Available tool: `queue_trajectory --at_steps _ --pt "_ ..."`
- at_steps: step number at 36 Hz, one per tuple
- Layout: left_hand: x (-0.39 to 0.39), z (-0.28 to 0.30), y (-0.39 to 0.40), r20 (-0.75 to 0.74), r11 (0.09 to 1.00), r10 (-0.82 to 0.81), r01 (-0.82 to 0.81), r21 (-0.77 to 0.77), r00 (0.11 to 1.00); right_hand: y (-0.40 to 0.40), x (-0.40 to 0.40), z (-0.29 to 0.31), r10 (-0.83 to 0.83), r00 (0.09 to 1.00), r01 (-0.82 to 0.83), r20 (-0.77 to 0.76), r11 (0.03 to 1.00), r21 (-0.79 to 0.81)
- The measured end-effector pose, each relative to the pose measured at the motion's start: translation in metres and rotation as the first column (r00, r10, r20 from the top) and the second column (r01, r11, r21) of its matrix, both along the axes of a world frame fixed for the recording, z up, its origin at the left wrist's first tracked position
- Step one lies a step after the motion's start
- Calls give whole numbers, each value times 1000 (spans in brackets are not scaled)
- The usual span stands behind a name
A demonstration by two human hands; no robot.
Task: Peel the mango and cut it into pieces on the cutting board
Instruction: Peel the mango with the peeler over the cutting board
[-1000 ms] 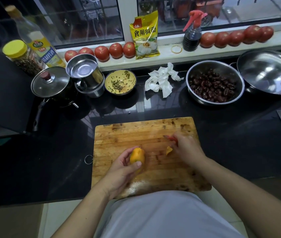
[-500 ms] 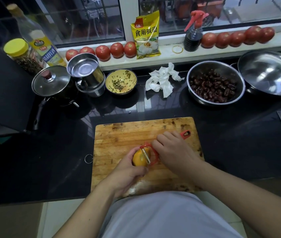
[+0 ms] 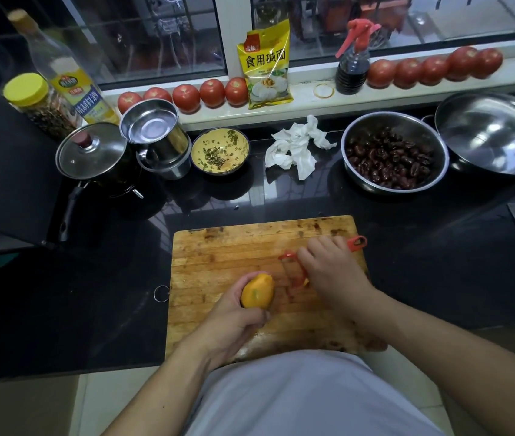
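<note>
A small orange-yellow mango (image 3: 257, 291) with a greenish patch of skin is held just above the wooden cutting board (image 3: 218, 256) by my left hand (image 3: 234, 319), thumb underneath. My right hand (image 3: 331, 272) grips a red Y-shaped peeler (image 3: 294, 272), whose handle end pokes out past my fingers at the board's right edge. The peeler head hovers to the right of the mango, apart from it, with a bit of yellow peel at its lower end.
A steel bowl of dark red dates (image 3: 391, 152), an empty steel bowl (image 3: 495, 133), crumpled tissue (image 3: 297, 146), a small yellow bowl of chopped greens (image 3: 220, 151), a steel cup (image 3: 152, 133) and a lidded pot (image 3: 92, 152) line the black counter behind the board. Tomatoes sit on the sill.
The peeler was on the mango half a second ago; my right hand has since pulled it away to the right. My left hand still holds the mango, slightly turned.
</note>
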State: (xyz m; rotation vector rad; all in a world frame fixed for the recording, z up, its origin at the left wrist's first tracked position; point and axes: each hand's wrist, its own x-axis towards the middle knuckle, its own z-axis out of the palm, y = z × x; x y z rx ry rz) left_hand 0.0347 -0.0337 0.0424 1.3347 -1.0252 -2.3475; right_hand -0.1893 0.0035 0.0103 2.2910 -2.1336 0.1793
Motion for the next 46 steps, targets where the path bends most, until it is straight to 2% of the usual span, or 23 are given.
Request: queue_trajectory --at_steps 3,7,11,14,16,21,25,28,40,46 --pt "2 1 1 13 999 7 -7 -35 1000 4 -16 -10 -97 995 100 -34 988 120" --pt "3 -2 0 42 995 35 -31 -97 999 6 -14 -14 -179 983 183 -37 963 196" --pt "0 -2 -2 161 973 15 23 -228 987 7 -7 -10 -229 962 183 149 945 270" --pt "-4 0 -3 283 922 3 106 -371 959 6 8 6 -278 900 167 335 931 323" --pt "-7 -1 -2 354 880 25 148 -452 935 7 21 18 -276 880 149 387 933 326" --pt "-13 -7 2 436 783 123 183 -594 891 14 50 43 -238 907 144 347 950 277" --pt "-14 -7 2 442 706 125 233 -668 888 16 62 53 -234 907 143 351 953 266" --pt "-16 -5 0 446 656 134 258 -709 885 14 63 53 -227 928 151 297 954 258" --pt "-17 -6 4 396 645 239 160 -747 887 16 63 55 -256 935 177 245 936 303" --pt "-17 -11 8 353 689 276 72 -721 894 17 65 56 -257 936 179 241 937 301"
